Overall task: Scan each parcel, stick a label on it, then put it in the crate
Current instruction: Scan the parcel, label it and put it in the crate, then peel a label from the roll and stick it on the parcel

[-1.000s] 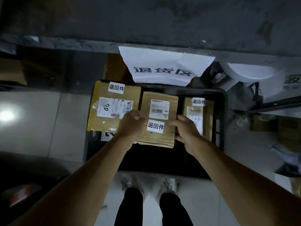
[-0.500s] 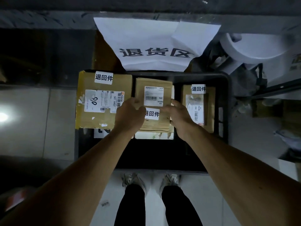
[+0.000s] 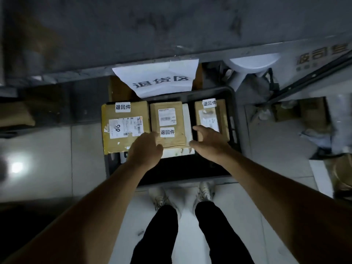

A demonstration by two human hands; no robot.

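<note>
Your hands over the black plastic crate (image 3: 233, 119) on the floor: the mid brown cardboard parcel (image 3: 167, 122) lies inside it, w/ a white return sticker (image 3: 167, 132) already on top, resting on a pale flat packet (image 3: 187, 126). Your left hand (image 3: 145, 149) sits at the parcel's near-left corner, fingers loosely bent, gripping nothing that shows; whether it touches the box, can't tell. Your right hand (image 3: 207, 141) is spread wide, holding nothing, just beside the parcel's right edge. Two more stickered boxes flank it: a larger yellow-brown carton (image 3: 125, 128) at left, a narrow brown box (image 3: 211, 119) at right. Judging by this, three parcels look labelled & crated; any unscanned ones aren't in shot
</note>
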